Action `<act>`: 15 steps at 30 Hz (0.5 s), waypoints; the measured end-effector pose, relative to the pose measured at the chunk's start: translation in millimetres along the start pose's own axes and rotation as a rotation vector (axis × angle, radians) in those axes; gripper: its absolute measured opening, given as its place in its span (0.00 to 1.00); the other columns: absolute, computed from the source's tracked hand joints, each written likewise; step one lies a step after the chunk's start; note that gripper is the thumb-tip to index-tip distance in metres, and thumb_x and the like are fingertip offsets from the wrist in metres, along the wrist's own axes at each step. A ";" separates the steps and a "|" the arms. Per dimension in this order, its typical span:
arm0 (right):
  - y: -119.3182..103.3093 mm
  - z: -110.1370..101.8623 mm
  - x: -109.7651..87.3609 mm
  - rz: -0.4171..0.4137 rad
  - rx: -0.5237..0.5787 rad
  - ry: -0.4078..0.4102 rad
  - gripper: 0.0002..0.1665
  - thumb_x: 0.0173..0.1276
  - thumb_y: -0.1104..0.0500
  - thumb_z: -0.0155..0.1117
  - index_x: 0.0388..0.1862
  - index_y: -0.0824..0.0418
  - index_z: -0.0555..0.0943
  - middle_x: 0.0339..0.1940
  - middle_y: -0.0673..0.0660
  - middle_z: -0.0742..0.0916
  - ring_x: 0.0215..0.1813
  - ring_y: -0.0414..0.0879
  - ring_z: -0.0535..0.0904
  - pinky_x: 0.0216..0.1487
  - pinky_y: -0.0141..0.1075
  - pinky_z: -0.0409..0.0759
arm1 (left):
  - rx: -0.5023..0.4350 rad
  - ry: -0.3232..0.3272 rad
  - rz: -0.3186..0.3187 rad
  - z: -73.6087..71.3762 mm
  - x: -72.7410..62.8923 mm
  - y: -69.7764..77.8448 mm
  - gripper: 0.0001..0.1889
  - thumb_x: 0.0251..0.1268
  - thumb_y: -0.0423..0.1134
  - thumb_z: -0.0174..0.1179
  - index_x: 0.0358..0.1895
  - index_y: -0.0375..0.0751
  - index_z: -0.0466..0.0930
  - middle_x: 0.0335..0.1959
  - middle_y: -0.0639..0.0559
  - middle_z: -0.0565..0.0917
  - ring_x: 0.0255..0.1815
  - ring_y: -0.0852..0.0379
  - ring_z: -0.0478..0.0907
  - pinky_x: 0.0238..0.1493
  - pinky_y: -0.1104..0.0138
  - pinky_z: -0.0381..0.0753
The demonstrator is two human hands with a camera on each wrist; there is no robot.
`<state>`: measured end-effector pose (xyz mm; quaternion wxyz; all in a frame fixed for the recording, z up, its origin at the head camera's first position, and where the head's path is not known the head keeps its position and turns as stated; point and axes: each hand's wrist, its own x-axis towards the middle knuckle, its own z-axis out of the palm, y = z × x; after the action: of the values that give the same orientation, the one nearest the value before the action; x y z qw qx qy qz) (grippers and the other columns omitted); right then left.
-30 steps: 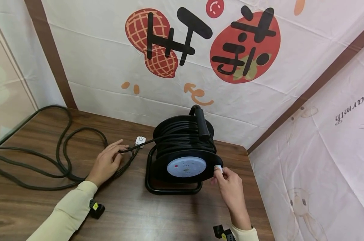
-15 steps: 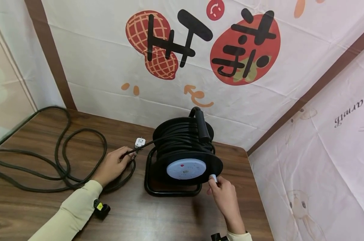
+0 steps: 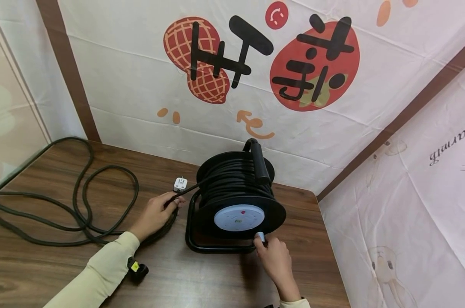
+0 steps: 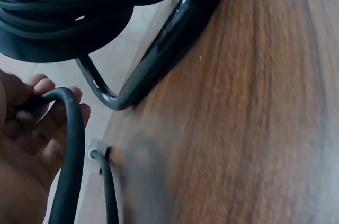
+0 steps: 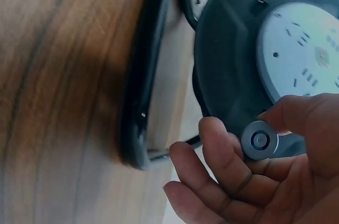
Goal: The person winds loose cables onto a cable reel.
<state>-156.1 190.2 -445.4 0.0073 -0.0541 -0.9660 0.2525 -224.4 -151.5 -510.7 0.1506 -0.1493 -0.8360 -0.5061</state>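
Note:
A black cable reel (image 3: 236, 184) stands on its tubular frame (image 3: 217, 248), wound with black cable. Its round face carries a pale socket panel (image 3: 239, 218). My right hand (image 3: 275, 259) pinches the small crank knob (image 5: 259, 140) at the lower edge of the reel's face, thumb on one side and fingers on the other. Left of the reel my left hand (image 3: 155, 216) holds the black cable (image 4: 74, 144) between thumb and fingers, and the cable runs from there up onto the drum. A white plug (image 3: 180, 184) lies on the table just beyond the left hand.
Loose loops of cable (image 3: 82, 214) spread over the left part of the wooden table (image 3: 201, 282). Behind the reel rises a printed fabric wall (image 3: 132, 85), and another fabric wall (image 3: 356, 214) borders the table's right side. The reel's handle (image 3: 260, 162) sticks up at the back.
My right hand has carried the knob down and left along the reel's rim, turning the face and socket panel. My left hand has moved right with the cable, closer to the reel.

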 end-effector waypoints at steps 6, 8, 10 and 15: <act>-2.9 14.1 -0.5 -0.036 -0.079 0.011 0.23 0.73 0.45 0.58 0.19 0.53 0.71 0.16 0.49 0.73 0.21 0.46 0.70 0.23 0.43 0.65 | -0.083 -0.078 -0.061 4.5 0.6 5.8 0.08 0.79 0.32 0.54 0.47 0.35 0.83 0.37 0.49 0.86 0.34 0.49 0.83 0.38 0.65 0.80; -4.0 16.8 -0.3 -0.043 -0.100 0.013 0.22 0.72 0.45 0.58 0.20 0.53 0.71 0.17 0.50 0.74 0.22 0.47 0.71 0.23 0.44 0.67 | -0.109 -0.104 -0.093 5.9 0.2 7.6 0.08 0.79 0.31 0.53 0.47 0.33 0.82 0.38 0.45 0.86 0.32 0.46 0.83 0.37 0.66 0.80; -5.5 18.8 -0.7 -0.050 -0.115 0.020 0.21 0.72 0.46 0.59 0.20 0.53 0.72 0.18 0.51 0.75 0.22 0.48 0.73 0.23 0.46 0.68 | -0.113 -0.118 -0.123 6.7 -0.4 9.5 0.08 0.79 0.31 0.52 0.48 0.33 0.82 0.37 0.43 0.85 0.31 0.47 0.83 0.36 0.66 0.79; -9.6 25.4 -2.2 -0.074 -0.141 0.040 0.21 0.71 0.47 0.60 0.19 0.53 0.72 0.19 0.53 0.77 0.23 0.51 0.77 0.24 0.50 0.71 | -0.121 -0.132 -0.175 8.5 -2.9 11.0 0.09 0.79 0.32 0.52 0.50 0.35 0.81 0.33 0.43 0.84 0.30 0.46 0.83 0.35 0.67 0.79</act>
<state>-156.0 169.3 -462.8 0.0320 -0.0238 -0.9824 0.1825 -218.2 -139.3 -506.8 0.0414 -0.1177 -0.8217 -0.5561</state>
